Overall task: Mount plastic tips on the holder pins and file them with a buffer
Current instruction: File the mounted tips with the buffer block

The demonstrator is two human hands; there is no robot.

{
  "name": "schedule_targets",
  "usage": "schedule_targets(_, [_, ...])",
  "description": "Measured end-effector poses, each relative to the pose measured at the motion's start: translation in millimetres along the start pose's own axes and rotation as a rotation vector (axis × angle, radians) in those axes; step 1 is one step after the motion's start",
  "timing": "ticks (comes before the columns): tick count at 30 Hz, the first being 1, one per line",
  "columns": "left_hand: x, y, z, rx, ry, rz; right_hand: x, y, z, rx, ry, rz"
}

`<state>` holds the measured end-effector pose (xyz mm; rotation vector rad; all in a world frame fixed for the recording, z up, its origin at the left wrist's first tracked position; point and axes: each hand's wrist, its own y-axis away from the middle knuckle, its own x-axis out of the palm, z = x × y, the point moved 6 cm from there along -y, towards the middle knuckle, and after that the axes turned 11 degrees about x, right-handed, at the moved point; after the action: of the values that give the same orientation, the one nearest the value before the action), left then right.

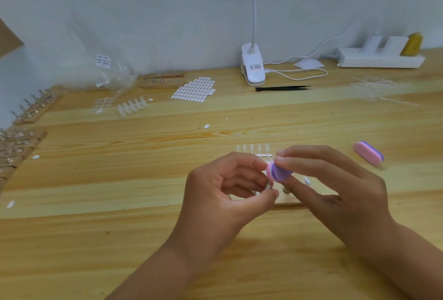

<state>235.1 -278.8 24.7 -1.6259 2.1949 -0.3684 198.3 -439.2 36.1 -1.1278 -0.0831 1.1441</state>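
Hands meet low over the pale wooden table, near its front middle. The right hand grips a small pink and purple foam buffer block between thumb and fingers, with its rounded end turned to the left hand. The left hand has the fingers curled, and thumb and forefinger pinch a thin metal holder pin just under the buffer. If a plastic tip sits on this pin, I cannot tell; the fingers hide it. Under both hands lies a flat wooden holder base, partly covered. Just behind the hands lies a strip of clear plastic tips. A second pink and purple buffer lies on the table to the right, apart from the hands. Far behind stand a white clip lamp and black tweezers.
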Motion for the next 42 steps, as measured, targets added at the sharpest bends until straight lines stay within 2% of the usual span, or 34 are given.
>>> schedule_targets(6, [-1,-1,2,-0.014,0.029,-0.009,-3,-4,-7,0.029,0.004,-0.018])
schedule_targets(9, [1,-1,-1,0.017,0.028,0.02,0,0,2,-0.025,-0.043,0.0])
schedule_targets(13, [0,0,-1,0.033,0.024,0.01,-3,-4,-4,-0.017,0.035,0.012])
schedule_targets(16, [0,0,1,0.034,0.04,-0.005,-6,-9,-11,0.109,-0.024,-0.032])
schedule_targets(21, [0,-1,1,0.051,0.061,-0.003,-2,-4,-16,0.375,-0.252,0.019])
schedule_targets(25, [-4,-2,4,0.042,0.064,-0.054,-5,-6,-25,0.438,-0.199,0.042])
schedule_targets(31, [-23,-7,14,0.045,0.073,-0.23,-32,-18,-69,0.677,-0.079,-0.073])
schedule_targets(33, [-32,-9,18,0.031,0.101,-0.299,-39,-20,-75,0.7,-0.094,-0.097])
schedule_targets(35, [-38,-10,21,0.011,0.113,-0.342,-36,-22,-63,0.604,-0.1,-0.04])
schedule_targets(37, [-41,-11,23,-0.005,0.111,-0.351,-19,-19,-41,0.399,-0.051,0.133])
schedule_targets(39, [-41,-10,24,-0.01,0.092,-0.342,5,-7,-17,0.119,0.082,0.317])
schedule_targets(42, [-40,-11,24,-0.014,0.046,-0.315,28,9,-2,-0.207,0.351,0.368])
